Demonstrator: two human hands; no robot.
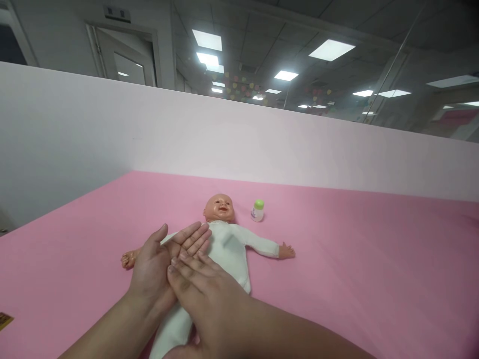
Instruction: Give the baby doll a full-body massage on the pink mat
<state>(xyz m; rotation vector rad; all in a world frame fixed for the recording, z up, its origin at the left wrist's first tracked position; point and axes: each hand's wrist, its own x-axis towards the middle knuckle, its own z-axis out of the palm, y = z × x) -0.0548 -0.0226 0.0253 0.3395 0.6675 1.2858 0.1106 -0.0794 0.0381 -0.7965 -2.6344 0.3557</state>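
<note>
My left hand (157, 262) is palm up with its fingers stretched out, holding nothing. Across its palm and fingers lie the fingertips of my right hand (211, 289), palm down and fingers extended. Both hands are above a baby doll (228, 254) that lies on its back, its arms spread wide. The doll has a bald head and a white cloth body; my hands and forearms hide part of its torso and legs. Just right of the doll's head stands a small clear bottle (257, 213) with a green cap and a printed label.
A pink padded surface (348, 259) lies under everything. Behind it runs a low white wall (262, 144), with glass and ceiling lights beyond. A small yellow and dark label (5, 320) shows at the left edge. A door (121, 57) stands at the back left.
</note>
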